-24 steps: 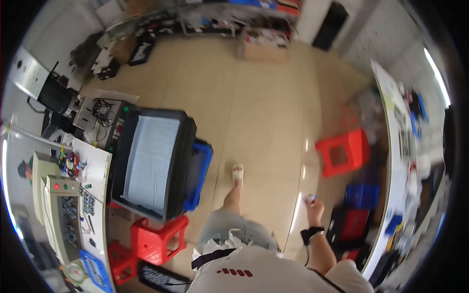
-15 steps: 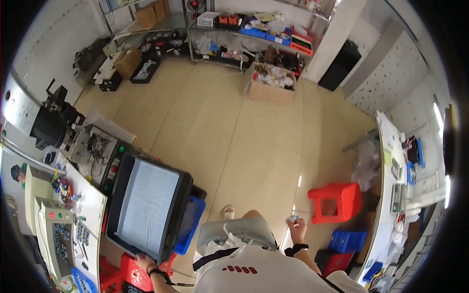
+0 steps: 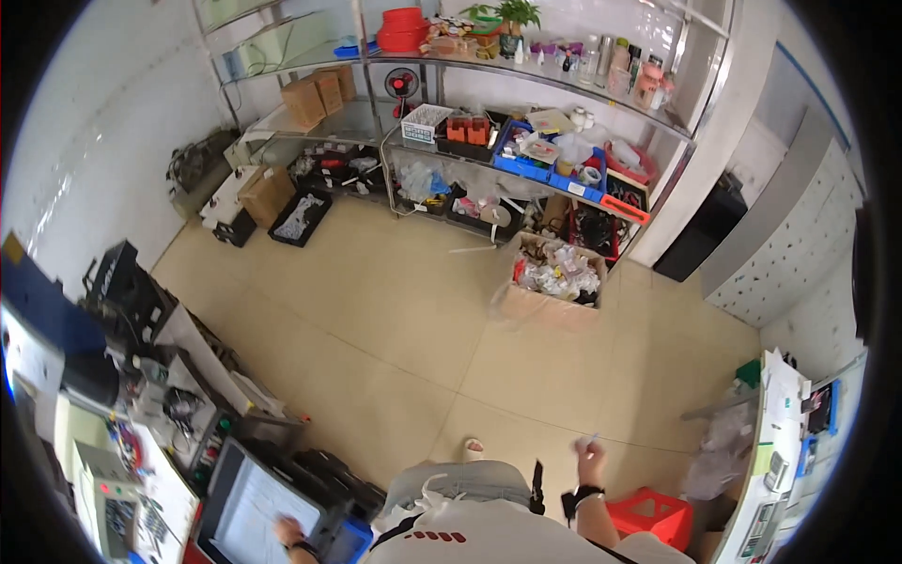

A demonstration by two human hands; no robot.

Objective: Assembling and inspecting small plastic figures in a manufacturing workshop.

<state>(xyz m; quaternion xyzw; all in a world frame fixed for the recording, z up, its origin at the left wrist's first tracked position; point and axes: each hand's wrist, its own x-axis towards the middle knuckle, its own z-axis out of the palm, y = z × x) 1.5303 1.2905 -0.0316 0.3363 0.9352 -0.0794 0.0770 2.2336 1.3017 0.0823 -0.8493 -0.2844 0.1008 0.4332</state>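
Note:
Over the black tray point(image 3: 218, 489) at the lower left is my left hand point(image 3: 289, 532), above its pale sheet-like lining point(image 3: 258, 512). Its fingers are small and smeared, and I cannot make out whether they touch the lining. My right hand point(image 3: 590, 461) is raised in front of me on the right, fingers pinched together. Something tiny, whitish with a touch of blue, shows at those fingertips; its kind is too small to tell. A red plastic stool point(image 3: 653, 517) stands just right of my right forearm.
A cardboard box point(image 3: 550, 305) full of crumpled waste sits on the floor ahead, before a metal shelf rack point(image 3: 526, 70) loaded with bins. Machinery point(image 3: 178, 404) and a white worktable point(image 3: 169, 489) line the left. Another table point(image 3: 778, 414) runs along the right.
My view has tilted up and shows more of the shelves. My left hand has left the tray's near edge and is over its lining. The right hand stays raised and pinched.

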